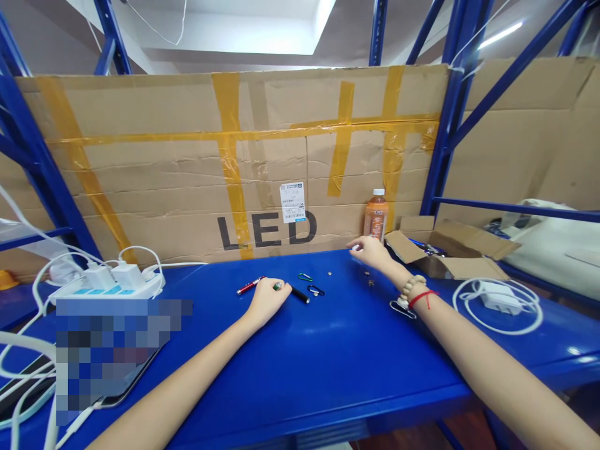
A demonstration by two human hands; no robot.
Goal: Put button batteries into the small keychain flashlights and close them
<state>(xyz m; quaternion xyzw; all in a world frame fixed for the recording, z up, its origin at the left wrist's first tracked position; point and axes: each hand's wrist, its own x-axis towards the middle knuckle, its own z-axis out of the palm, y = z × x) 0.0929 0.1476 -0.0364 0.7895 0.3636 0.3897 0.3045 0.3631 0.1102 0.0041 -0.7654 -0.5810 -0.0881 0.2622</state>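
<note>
My left hand [269, 299] is closed low over the blue table [328, 350]. A small green end shows between its fingers; the rest is hidden. Beside it lie a red pen-shaped tube [250, 287] and a black tube [300, 294]. A green carabiner [304, 277] and a black carabiner [316, 290] lie to the right. My right hand [372, 252] is raised before the bottle [376, 215], its fingers drawn together; what they pinch, if anything, is too small to make out. Tiny metallic pieces [370, 283] lie below it. Another carabiner [403, 309] rests beneath my right wrist.
Cardboard [262, 181] walls off the back edge. An opened carton [450, 247] holding blue items and a white charger with coiled cable [500, 297] occupy the right. A white power strip [110, 284], cables and a partly blurred-out device [140, 369] occupy the left.
</note>
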